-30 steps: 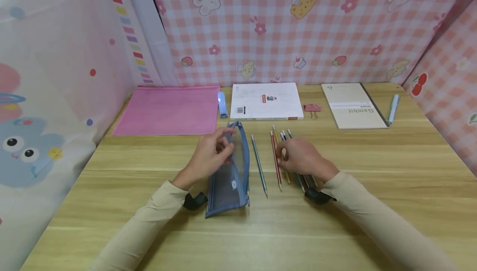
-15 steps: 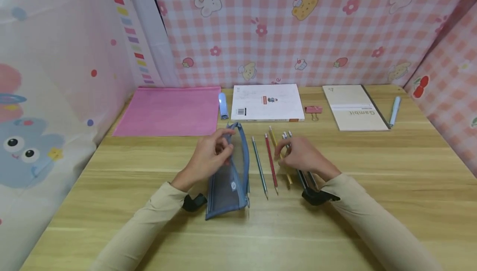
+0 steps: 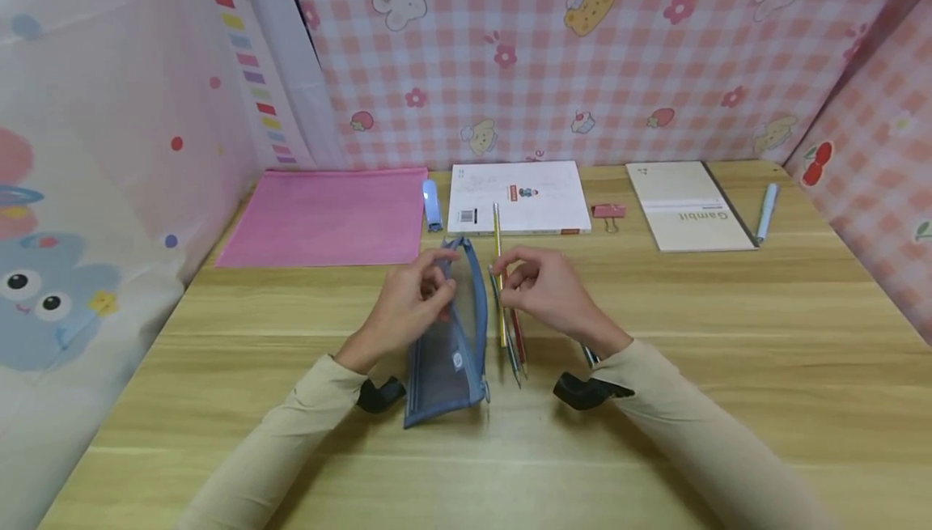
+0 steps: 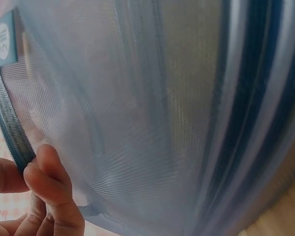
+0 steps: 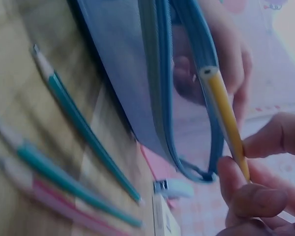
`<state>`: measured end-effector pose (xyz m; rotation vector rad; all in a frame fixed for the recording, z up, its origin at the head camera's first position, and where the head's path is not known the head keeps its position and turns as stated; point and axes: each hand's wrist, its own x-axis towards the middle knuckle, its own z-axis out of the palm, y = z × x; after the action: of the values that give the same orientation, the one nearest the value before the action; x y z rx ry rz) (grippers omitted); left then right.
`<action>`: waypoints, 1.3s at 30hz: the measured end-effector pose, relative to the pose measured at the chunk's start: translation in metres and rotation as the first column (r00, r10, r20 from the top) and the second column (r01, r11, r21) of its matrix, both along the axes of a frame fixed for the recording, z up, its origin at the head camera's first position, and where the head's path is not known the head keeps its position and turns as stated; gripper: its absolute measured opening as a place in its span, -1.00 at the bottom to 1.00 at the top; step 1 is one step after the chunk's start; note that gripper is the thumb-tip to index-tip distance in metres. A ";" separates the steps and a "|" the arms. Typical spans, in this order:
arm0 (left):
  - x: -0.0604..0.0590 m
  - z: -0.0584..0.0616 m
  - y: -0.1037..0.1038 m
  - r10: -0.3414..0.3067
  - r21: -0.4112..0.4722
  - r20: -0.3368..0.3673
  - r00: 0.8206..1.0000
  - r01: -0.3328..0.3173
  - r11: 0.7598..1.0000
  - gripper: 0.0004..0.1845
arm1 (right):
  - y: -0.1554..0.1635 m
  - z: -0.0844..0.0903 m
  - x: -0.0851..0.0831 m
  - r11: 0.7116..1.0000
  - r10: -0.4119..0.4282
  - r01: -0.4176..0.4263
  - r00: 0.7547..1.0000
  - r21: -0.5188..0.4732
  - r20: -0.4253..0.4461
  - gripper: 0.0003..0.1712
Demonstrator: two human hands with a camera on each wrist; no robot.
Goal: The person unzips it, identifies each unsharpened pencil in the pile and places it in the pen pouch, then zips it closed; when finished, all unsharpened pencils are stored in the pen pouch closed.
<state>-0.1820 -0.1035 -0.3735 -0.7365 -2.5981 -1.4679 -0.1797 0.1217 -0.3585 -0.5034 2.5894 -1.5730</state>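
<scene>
Pencil case, blue mesh, stood on edge on the wooden table, its upper rim pinched by the left hand. The right hand pinched a yellow pencil just beside the case's open mouth. Other pencils lay alongside on the table. Judged step: loading. The next move would call for aligning the pencil's tip with the opening.
</scene>
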 end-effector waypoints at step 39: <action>0.001 0.002 -0.003 0.032 0.036 0.003 0.999 -0.032 0.999 -0.59 | 0.007 0.005 0.005 0.978 0.111 -0.101 0.992 0.181 -0.051 -0.82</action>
<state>-0.1812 -0.1061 -0.3712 -0.6858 -2.5662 -1.5034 -0.1746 0.1286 -0.3539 -0.6698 2.6646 -1.2985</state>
